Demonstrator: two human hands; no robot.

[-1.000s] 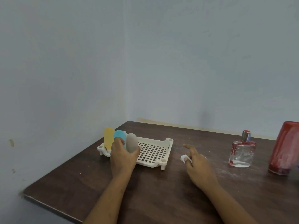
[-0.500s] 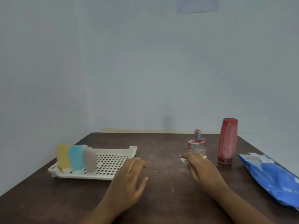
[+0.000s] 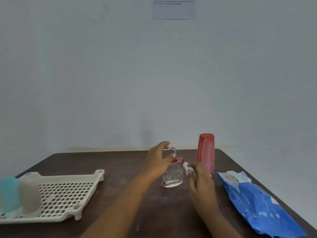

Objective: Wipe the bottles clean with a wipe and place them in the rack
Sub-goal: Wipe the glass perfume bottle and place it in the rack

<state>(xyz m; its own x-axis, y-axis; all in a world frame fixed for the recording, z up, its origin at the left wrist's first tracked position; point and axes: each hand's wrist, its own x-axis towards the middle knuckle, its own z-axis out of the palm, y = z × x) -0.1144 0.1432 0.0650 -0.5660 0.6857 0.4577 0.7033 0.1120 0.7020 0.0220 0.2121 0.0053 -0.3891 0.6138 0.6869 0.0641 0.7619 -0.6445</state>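
Lower left of the frame, the rack (image 3: 68,176) already has the blue bottle (image 3: 9,194) and grey bottle (image 3: 30,196) standing in it, so those look done. The big change is the left hand (image 3: 157,162). Half a second ago it was lying flat on the table (image 3: 120,169) just right of the rack, and now it's up at centre frame with thumb and fingers curled round the neck of the clear bottle (image 3: 173,177). It's a bit blurry, but the bottle looks tipped, so I'd say it's actually gripped. Just right of it, the right hand (image 3: 199,179) is still pinching the little white wipe (image 3: 186,166), now right up against the bottle's shoulder instead of in front of it. So I reckon wiping bottle three is about to start. The red bottle (image 3: 205,152) behind hasn't moved and still waits, and the blue wipe pack (image 3: 260,203) sits lower right.
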